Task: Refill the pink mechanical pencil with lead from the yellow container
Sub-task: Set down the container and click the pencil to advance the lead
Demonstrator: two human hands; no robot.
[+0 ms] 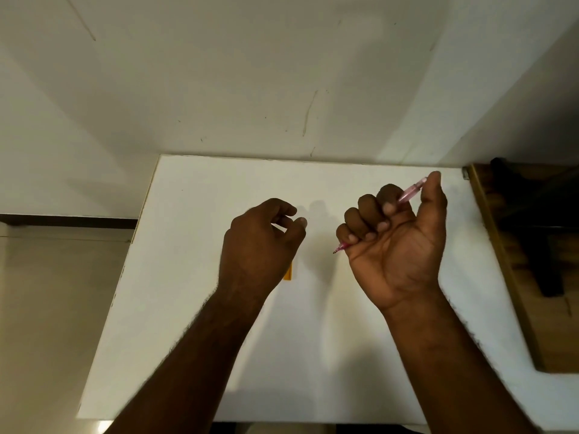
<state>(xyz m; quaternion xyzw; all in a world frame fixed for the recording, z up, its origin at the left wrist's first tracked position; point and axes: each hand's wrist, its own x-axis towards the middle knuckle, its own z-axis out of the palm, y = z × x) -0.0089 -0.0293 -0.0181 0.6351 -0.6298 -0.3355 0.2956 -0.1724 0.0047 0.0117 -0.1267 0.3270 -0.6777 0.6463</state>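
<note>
My right hand (pixel 396 242) is raised over the white table (pixel 188 308), palm toward me, fingers curled around the pink mechanical pencil (pixel 411 192). The pencil's tip pokes out low on the left of the fist and its top end reaches my thumb at the upper right. My left hand (pixel 261 245) hovers to the left with its fingers loosely bent and thumb close to the fingertips; I cannot tell whether it pinches anything. Only a thin strip of the yellow lead container (pixel 288 272) shows on the table under my left hand's edge.
The table stands against a white wall (pixel 282 73). A wooden board or frame (pixel 513 277) with dark parts lies along the table's right side. Pale floor (pixel 47 308) shows beyond the table's left edge.
</note>
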